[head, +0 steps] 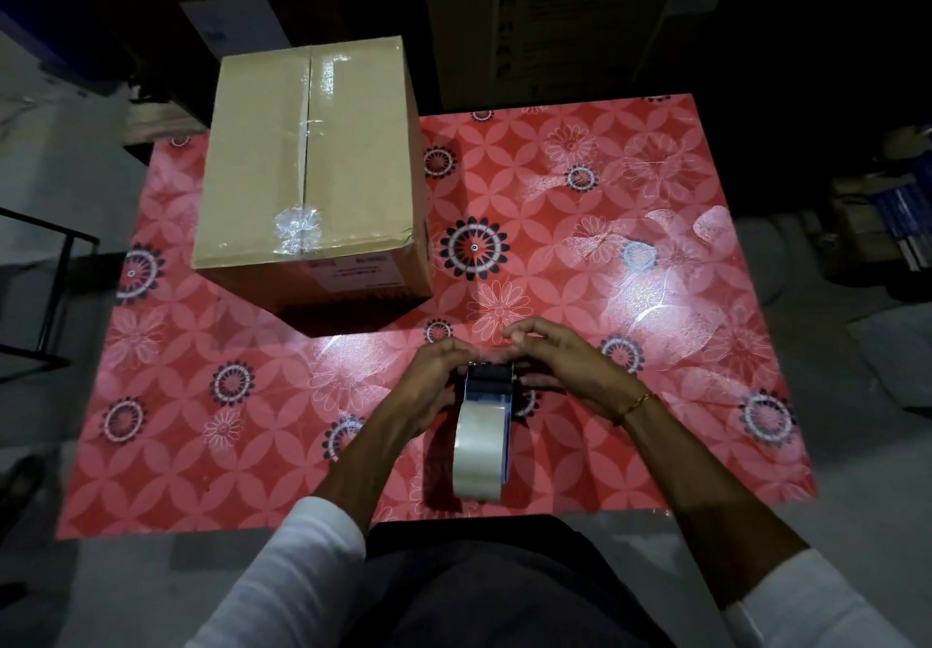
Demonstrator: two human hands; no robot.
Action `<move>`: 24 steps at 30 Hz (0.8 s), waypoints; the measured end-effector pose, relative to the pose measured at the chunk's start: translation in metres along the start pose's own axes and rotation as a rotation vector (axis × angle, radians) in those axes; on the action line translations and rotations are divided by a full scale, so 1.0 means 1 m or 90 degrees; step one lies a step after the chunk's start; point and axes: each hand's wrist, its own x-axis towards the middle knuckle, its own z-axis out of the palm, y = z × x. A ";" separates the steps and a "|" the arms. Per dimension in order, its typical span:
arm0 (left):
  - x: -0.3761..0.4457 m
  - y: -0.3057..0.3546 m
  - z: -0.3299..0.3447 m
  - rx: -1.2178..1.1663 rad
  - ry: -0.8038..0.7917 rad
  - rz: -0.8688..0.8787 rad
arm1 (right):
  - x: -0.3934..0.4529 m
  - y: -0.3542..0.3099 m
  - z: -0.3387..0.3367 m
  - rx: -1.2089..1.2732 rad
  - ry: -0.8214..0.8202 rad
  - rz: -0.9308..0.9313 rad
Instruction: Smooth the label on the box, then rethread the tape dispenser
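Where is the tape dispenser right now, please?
In the head view, the tape dispenser stands on the table's near edge, between both hands, nearer than the box.

We note a glossy, smooth plastic-looking table covering (655, 224), red with a printed floral pattern; it throws back light to the right of the box (307, 163). The box is matt brown cardboard, its top seam sealed with shiny clear tape, crinkled at the near end. Nearer the person than the box, the tape dispenser (486, 395) looks like dark plastic, carrying a glossy, translucent tape roll (479, 451).
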 end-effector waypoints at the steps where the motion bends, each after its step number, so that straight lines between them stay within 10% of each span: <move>1: -0.001 -0.001 0.000 0.011 0.001 0.006 | 0.002 -0.001 0.003 0.006 0.037 0.006; 24: -0.008 0.001 0.006 0.000 0.012 0.022 | 0.017 -0.006 0.023 -0.063 0.047 0.003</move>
